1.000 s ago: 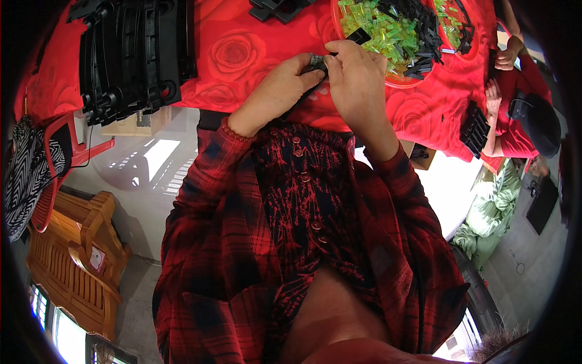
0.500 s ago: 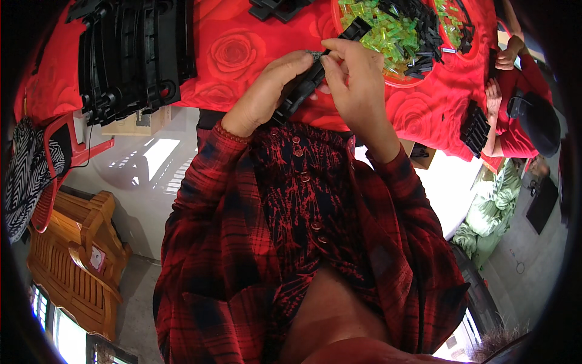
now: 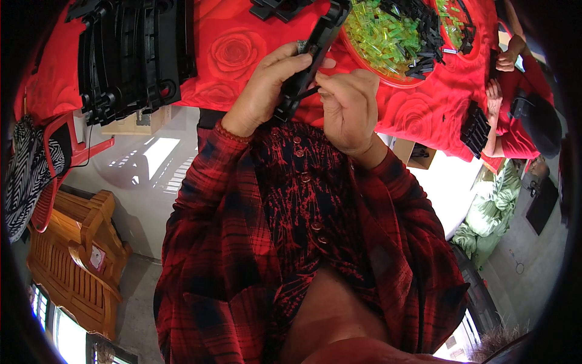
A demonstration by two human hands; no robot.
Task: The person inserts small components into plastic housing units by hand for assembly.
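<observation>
My left hand (image 3: pixel 262 91) is closed around a long black plastic part (image 3: pixel 326 35), which slants up and to the right above the table's near edge. A small greyish thing (image 3: pixel 301 46) shows beside its fingers; what it is I cannot make out. Fingertips of my right hand (image 3: pixel 351 110) pinch a thin black strip (image 3: pixel 308 93). Its far end meets the lower part of the long piece; whether it sits in it I cannot tell. Right of the hands, a red round tray (image 3: pixel 388 82) holds yellow-green clear pieces (image 3: pixel 382 36) and small black strips (image 3: pixel 427 45).
Long black parts (image 3: pixel 136 54) lie side by side at the table's left. More black parts (image 3: pixel 280 7) lie at the far edge. A second red tray (image 3: pixel 458 51) stands farther right, near another person's hands (image 3: pixel 494 94). A red chair (image 3: pixel 73 145) is at left.
My right hand has moved down along the long black part and now shows a thin black strip in its fingertips. The long part has turned steeper.
</observation>
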